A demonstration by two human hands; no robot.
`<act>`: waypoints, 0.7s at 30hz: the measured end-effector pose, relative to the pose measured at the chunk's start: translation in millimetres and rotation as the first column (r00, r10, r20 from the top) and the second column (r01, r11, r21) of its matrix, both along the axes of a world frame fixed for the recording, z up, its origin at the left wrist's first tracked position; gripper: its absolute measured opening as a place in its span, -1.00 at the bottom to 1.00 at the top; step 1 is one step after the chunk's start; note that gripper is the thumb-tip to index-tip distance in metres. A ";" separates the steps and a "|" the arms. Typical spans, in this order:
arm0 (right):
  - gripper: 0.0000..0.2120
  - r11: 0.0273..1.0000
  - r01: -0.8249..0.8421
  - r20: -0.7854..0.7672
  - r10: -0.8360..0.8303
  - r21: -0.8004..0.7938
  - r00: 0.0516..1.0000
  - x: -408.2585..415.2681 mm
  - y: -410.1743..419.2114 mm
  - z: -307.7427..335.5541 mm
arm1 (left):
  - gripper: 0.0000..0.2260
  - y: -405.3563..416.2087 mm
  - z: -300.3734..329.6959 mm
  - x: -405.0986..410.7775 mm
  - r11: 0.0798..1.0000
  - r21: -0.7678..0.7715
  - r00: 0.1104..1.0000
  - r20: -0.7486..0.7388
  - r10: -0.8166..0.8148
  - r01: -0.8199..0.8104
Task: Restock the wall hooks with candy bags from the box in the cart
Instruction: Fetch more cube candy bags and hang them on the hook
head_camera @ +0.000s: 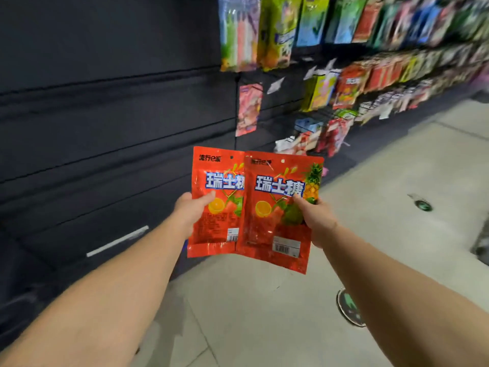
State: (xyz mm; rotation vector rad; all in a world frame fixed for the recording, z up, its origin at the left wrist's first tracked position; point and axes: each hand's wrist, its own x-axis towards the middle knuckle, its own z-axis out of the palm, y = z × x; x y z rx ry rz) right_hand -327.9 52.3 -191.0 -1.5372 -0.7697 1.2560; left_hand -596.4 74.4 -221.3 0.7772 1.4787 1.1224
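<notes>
Two red candy bags with fruit pictures and white-blue lettering are held up side by side in front of me. My left hand (191, 211) pinches the left bag (215, 234) at its left edge, thumb on the front. My right hand (316, 221) pinches the right bag (275, 223) at its right edge; this bag overlaps the left one slightly. Each bag has a small hang hole near the top. The wall hooks (288, 107) carry many coloured candy bags to the upper right, blurred. The box and the cart are out of view.
A dark blank wall panel (105, 115) fills the left. A pink bag (250, 109) hangs alone at the rack's left end. Pale floor tiles (397, 181) run along the right, with round floor stickers (349, 307).
</notes>
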 end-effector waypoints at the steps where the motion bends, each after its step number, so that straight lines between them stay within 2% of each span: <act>1: -0.80 0.999 0.034 -0.001 -0.034 0.000 0.999 14.2 4.2 0.7 | -0.64 13.8 0.6 17.7 1.000 0.000 0.999 -0.016 -0.028 0.028; 4: -0.78 0.995 0.099 -0.021 -0.099 0.011 0.995 48.6 25.8 -0.4 | -0.68 53.0 -1.1 62.7 0.997 0.001 0.996 -0.011 -0.083 0.083; 10: -0.90 0.984 0.180 0.006 -0.180 0.020 0.984 100.4 108.1 -2.1 | -0.69 160.9 -11.9 115.2 0.984 -0.005 0.984 0.011 -0.178 0.178; 13: -0.77 0.976 0.218 0.035 -0.219 0.018 0.975 119.6 161.9 2.1 | -0.77 220.2 -2.3 136.3 0.980 -0.001 0.980 0.002 -0.197 0.197; 15: -0.73 0.969 0.245 0.036 -0.246 0.025 0.969 132.6 195.4 4.2 | -0.72 261.6 3.9 147.1 0.974 0.015 0.974 -0.009 -0.225 0.225; 19: -0.97 0.960 0.275 0.001 -0.276 0.049 0.961 158.0 244.4 5.8 | -0.67 332.8 2.6 175.4 0.962 0.036 0.963 -0.031 -0.269 0.270; 21: -0.97 0.954 0.291 0.005 -0.293 0.074 0.956 174.9 261.4 6.4 | -0.68 359.1 -2.2 195.4 0.957 0.029 0.958 -0.014 -0.287 0.287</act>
